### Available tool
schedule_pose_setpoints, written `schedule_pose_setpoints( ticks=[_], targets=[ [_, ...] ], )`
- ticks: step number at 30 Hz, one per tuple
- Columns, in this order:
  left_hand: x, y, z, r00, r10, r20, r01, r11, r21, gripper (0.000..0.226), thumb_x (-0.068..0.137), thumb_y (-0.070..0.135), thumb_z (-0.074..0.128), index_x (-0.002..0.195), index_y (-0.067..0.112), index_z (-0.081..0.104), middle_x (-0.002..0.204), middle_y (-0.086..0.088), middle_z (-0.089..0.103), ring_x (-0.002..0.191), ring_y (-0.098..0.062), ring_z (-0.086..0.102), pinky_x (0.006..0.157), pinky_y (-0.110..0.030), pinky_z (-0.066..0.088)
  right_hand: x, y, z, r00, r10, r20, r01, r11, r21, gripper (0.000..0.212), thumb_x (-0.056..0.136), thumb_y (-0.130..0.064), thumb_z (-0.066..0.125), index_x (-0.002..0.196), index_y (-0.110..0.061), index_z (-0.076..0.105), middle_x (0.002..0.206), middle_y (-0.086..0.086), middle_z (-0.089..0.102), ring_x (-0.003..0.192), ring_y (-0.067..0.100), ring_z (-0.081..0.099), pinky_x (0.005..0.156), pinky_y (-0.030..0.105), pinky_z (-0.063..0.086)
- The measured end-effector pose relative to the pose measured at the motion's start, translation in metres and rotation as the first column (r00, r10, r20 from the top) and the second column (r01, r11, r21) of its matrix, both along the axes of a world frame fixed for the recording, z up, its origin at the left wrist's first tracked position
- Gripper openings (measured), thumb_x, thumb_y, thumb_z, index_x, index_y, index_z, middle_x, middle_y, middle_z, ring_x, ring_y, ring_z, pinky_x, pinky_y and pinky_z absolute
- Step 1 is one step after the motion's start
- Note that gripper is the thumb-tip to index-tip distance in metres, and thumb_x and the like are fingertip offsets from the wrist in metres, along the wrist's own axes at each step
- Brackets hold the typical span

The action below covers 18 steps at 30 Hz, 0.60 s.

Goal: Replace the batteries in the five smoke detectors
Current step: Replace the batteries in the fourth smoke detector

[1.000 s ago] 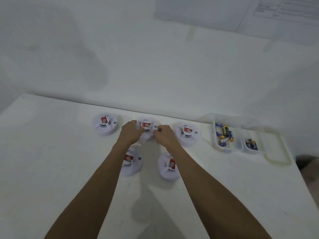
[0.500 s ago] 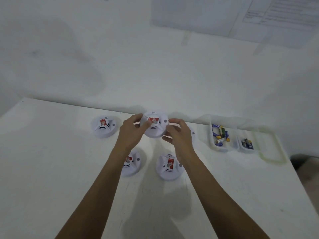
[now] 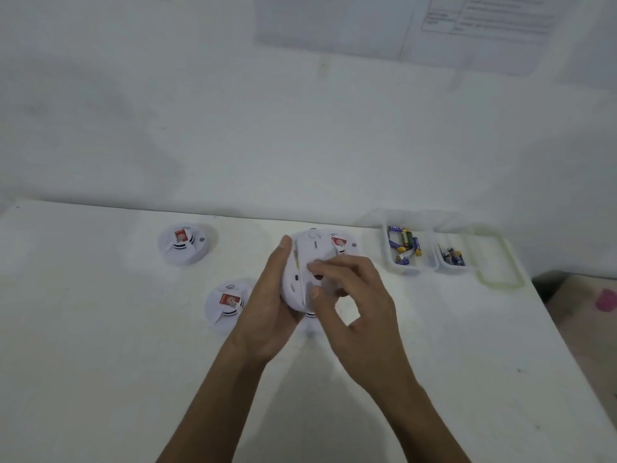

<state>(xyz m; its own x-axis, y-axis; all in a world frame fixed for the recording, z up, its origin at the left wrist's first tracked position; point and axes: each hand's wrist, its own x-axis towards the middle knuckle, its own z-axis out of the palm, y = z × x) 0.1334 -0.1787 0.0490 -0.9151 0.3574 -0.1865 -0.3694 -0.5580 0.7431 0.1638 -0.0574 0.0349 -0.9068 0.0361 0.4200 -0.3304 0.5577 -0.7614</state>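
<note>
As L hand [image 3: 270, 305] grips detector [image 3: 314, 252], labels [image 3: 180, 234] unreadable

White smoke detectors [image 3: 185, 243] bear red labels [image 3: 180, 234]; batteries [image 3: 405, 242] blue, yellow, green.

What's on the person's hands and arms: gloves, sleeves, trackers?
Nothing worn. The left hand and right hand have no gloves, and no ring, watch or band shows. The left forearm and right forearm are uncovered down to the frame edge: no sleeve, cable or marker in view.
</note>
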Motion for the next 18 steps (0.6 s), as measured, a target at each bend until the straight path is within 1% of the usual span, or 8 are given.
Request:
schedule_pose_setpoints(
  ticks=[2,4,6,9,13,15,16,18],
  targets=[
    [0.003,0.002,-0.006,0.998,0.019,0.062,-0.023,0.997,0.074,0.054,0.082,0.054,0.034,0.1,0.025,0.076,0.105,-0.005,0.073,0.093,-0.02,0.071,0.076,-0.032,0.059,0.007,-0.003,0.003,0.994,-0.107,-0.029,0.108,0.993,0.047,0.041,0.083,-0.049,0.056,0.11,-0.021,0.068,0.12,-0.001,0.056,0.111,0.013,0.055,0.088,0.03,0.055],
    [0.005,0.004,-0.01,0.994,0.044,0.103,-0.055,0.993,0.109,0.058,0.082,0.058,0.035,0.112,0.024,0.071,0.117,-0.009,0.069,0.103,-0.025,0.068,0.083,-0.039,0.057,0.013,-0.006,0.007,0.987,-0.158,-0.01,0.159,0.984,0.075,0.051,0.078,-0.057,0.056,0.114,-0.022,0.065,0.122,0.0,0.055,0.11,0.017,0.056,0.086,0.031,0.056],
    [0.007,0.007,-0.013,0.99,0.052,0.129,-0.067,0.991,0.116,0.061,0.081,0.061,0.036,0.119,0.023,0.065,0.12,-0.011,0.067,0.104,-0.028,0.067,0.087,-0.042,0.055,0.017,-0.009,0.009,0.979,-0.199,0.036,0.194,0.975,0.112,0.064,0.074,-0.064,0.054,0.121,-0.021,0.06,0.122,0.001,0.054,0.109,0.02,0.056,0.085,0.031,0.056],
    [0.01,0.01,-0.013,0.99,0.038,0.139,-0.056,0.991,0.125,0.06,0.08,0.063,0.037,0.11,0.024,0.072,0.117,-0.011,0.068,0.102,-0.027,0.068,0.091,-0.043,0.052,0.022,-0.011,0.015,0.959,-0.266,0.101,0.251,0.958,0.139,0.076,0.069,-0.068,0.057,0.126,-0.018,0.057,0.118,0.001,0.054,0.105,0.021,0.057,0.081,0.034,0.056],
    [0.014,0.012,-0.014,0.989,0.031,0.144,-0.052,0.988,0.143,0.059,0.078,0.063,0.039,0.105,0.025,0.075,0.117,-0.011,0.068,0.102,-0.026,0.067,0.093,-0.044,0.049,0.026,-0.013,0.025,0.924,-0.275,0.265,0.23,0.955,0.189,0.081,0.071,-0.062,0.069,0.136,-0.02,0.045,0.125,0.0,0.044,0.116,0.018,0.047,0.091,0.035,0.052],
    [0.015,0.012,-0.016,0.988,0.048,0.149,-0.07,0.987,0.144,0.058,0.079,0.062,0.039,0.104,0.025,0.075,0.115,-0.011,0.069,0.099,-0.026,0.068,0.091,-0.043,0.051,0.027,-0.013,0.03,0.912,-0.271,0.307,0.211,0.954,0.214,0.079,0.073,-0.059,0.069,0.138,-0.023,0.04,0.128,-0.003,0.039,0.119,0.015,0.043,0.094,0.034,0.051],
    [0.015,0.013,-0.016,0.985,0.064,0.16,-0.087,0.987,0.136,0.057,0.08,0.061,0.038,0.105,0.025,0.074,0.115,-0.011,0.07,0.097,-0.026,0.069,0.089,-0.043,0.052,0.028,-0.013,0.032,0.908,-0.27,0.321,0.201,0.952,0.23,0.079,0.074,-0.059,0.067,0.138,-0.025,0.038,0.129,-0.005,0.037,0.12,0.014,0.041,0.095,0.033,0.05],
    [0.016,0.013,-0.018,0.981,0.094,0.172,-0.115,0.987,0.112,0.057,0.086,0.058,0.035,0.116,0.023,0.068,0.117,-0.012,0.069,0.097,-0.026,0.068,0.086,-0.042,0.054,0.028,-0.015,0.035,0.904,-0.265,0.337,0.184,0.95,0.253,0.079,0.075,-0.062,0.064,0.139,-0.026,0.034,0.132,-0.005,0.035,0.122,0.012,0.038,0.098,0.031,0.048]
  ],
)
